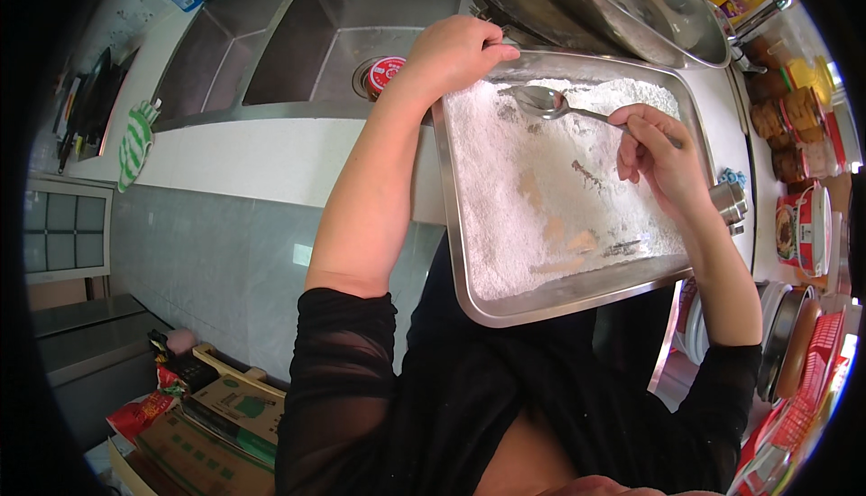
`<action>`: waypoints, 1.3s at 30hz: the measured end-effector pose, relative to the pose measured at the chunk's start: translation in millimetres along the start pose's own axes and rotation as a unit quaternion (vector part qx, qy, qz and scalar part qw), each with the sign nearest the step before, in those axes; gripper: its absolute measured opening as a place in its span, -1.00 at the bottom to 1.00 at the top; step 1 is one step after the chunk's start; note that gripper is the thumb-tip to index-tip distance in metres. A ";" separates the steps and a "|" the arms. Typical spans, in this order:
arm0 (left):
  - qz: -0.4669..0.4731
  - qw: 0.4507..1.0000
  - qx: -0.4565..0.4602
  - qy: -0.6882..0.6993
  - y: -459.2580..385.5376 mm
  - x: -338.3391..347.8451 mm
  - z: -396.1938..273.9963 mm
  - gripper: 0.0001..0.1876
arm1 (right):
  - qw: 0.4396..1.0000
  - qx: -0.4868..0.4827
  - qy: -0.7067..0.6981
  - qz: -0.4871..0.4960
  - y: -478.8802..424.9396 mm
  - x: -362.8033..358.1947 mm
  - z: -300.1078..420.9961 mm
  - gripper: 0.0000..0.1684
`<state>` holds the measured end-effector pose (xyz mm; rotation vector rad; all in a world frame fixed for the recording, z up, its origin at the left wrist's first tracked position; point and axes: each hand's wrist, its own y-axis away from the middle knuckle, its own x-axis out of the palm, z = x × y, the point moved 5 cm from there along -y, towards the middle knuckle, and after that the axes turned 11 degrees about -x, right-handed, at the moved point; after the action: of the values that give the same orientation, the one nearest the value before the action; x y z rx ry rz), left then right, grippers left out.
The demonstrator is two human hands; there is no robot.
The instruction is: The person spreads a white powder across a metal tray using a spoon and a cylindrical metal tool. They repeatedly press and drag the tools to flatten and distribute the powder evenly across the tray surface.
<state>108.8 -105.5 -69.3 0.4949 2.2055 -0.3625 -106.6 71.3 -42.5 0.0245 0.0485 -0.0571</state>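
Observation:
A rectangular stainless steel tray [449, 225] lies before me, its near edge jutting past the counter over my lap. White powder [487, 225] coats its floor, with thinner patches where the metal shows through. My left hand [463, 49] grips the tray's far rim near the left corner. Between the thumb and fingers of my right hand [653, 151] is the handle of a metal spoon [541, 101]. The spoon's bowl is over the powder in the far part of the tray; whether it touches the powder, I cannot tell.
Behind my left arm is a double steel sink [291, 43], with a red-lidded jar [384, 75] by its drain. Large metal pans [649, 9] lean beyond the tray. A metal canister [728, 202], food jars [802, 117] and a plastic tub [805, 229] stand at right.

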 end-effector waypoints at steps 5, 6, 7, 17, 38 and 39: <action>0.008 1.000 -0.010 -0.003 2.9 -4.6 -3.7 -0.56 | 0.999 0.010 0.035 -0.005 1.7 -10.5 -7.4 -0.72; 0.011 1.000 -0.011 0.001 2.5 -3.7 -3.6 -0.56 | 0.999 0.010 0.033 -0.010 3.6 -11.1 -4.8 -0.72; 0.014 1.000 -0.011 0.006 2.0 -3.0 -3.6 -0.56 | 0.999 0.010 0.032 -0.015 4.6 -11.9 -2.1 -0.72; 0.008 1.000 0.000 -0.004 -0.8 -0.4 0.7 -0.57 | 0.999 0.024 -0.019 0.011 -5.8 0.5 -11.0 -0.72; 0.001 1.000 0.009 0.007 1.3 -3.6 -3.7 -0.59 | 0.998 0.049 -0.033 -0.010 -6.7 -12.7 -13.3 -0.73; 0.004 1.000 0.002 0.011 3.7 -3.5 -5.0 -0.59 | 0.998 0.051 -0.039 -0.014 -5.6 -13.9 -12.3 -0.73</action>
<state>109.2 -100.9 -63.9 0.5118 2.2235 -0.3597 -121.4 66.8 -54.2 0.1239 -0.0319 -0.0877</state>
